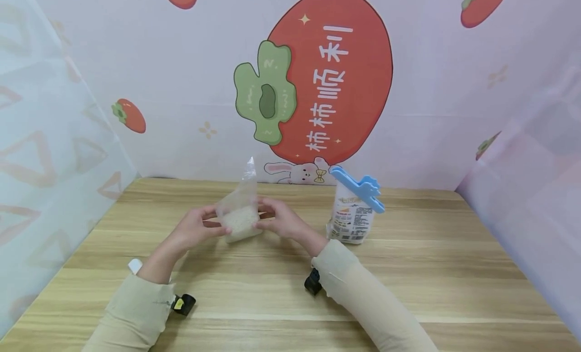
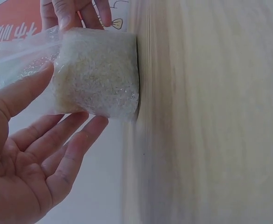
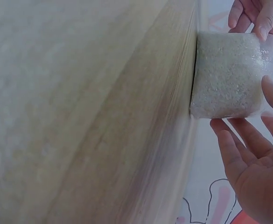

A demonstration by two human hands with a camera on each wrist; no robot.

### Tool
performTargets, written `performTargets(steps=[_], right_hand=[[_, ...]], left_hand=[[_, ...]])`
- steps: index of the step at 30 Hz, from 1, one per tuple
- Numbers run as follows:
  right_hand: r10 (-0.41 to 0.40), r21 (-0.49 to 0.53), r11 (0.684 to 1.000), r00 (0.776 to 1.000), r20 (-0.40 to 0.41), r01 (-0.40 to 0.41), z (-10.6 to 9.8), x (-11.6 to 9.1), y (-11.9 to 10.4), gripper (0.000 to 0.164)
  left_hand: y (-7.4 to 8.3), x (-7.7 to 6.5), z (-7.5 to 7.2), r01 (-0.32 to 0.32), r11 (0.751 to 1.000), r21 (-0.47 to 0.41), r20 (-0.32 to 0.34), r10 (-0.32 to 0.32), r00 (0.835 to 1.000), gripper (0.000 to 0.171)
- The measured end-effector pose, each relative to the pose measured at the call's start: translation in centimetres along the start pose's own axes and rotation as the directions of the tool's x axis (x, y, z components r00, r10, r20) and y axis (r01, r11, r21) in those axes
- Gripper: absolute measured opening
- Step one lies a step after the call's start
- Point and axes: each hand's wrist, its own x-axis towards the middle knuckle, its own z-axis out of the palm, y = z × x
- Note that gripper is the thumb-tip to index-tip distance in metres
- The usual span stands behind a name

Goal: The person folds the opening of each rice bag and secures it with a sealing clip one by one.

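A clear plastic bag of white rice [image 1: 241, 222] stands upright on the wooden table, its loose top rising to a point. My left hand [image 1: 195, 230] holds its left side, thumb toward the front and fingers along the side. On the other side my right hand [image 1: 282, 220] holds the bag in the same way. The left wrist view shows the rice packed into a block [image 2: 99, 74] at the bag's bottom, against the table. In the right wrist view the fingertips [image 3: 219, 125] touch the bag's side, with the thumb near its front edge.
Right of the hands stands a white printed packet [image 1: 351, 218] closed with a blue clip [image 1: 360, 188]. A small white object [image 1: 134, 265] lies partly hidden by the left forearm. Behind the table [image 1: 254, 301] hangs a printed backdrop [image 1: 181, 155].
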Motion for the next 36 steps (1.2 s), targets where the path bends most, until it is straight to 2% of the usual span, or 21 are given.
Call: performTargets(steps=[10, 20, 29, 36], right_hand=[[0.006, 0.007, 1.0, 1.0, 0.012, -0.006, -0.3, -1.0, 0.1, 0.061], [0.023, -0.011, 1.0, 1.0, 0.021, -0.023, -0.8, -2.7, 0.0, 0.061], [0.052, -0.041, 0.998, 0.998, 0.018, -0.051, -1.2, -4.6, 0.3, 0.06], [0.061, -0.047, 0.997, 0.998, 0.018, -0.06, -1.4, -6.1, 0.2, 0.059]], left_hand=[[0.0, -0.2, 0.4, -0.006, 1.0, 0.001, 0.012, 0.006, 1.0, 0.065], [0.2, -0.6, 1.2, -0.008, 0.999, -0.047, 0.047, 0.011, 0.999, 0.059], [0.5, -1.0, 2.3, -0.035, 0.997, -0.064, 0.083, 0.04, 0.996, 0.056], [1.0, -1.4, 3.2, -0.068, 0.996, -0.054, 0.104, 0.073, 0.992, 0.043]])
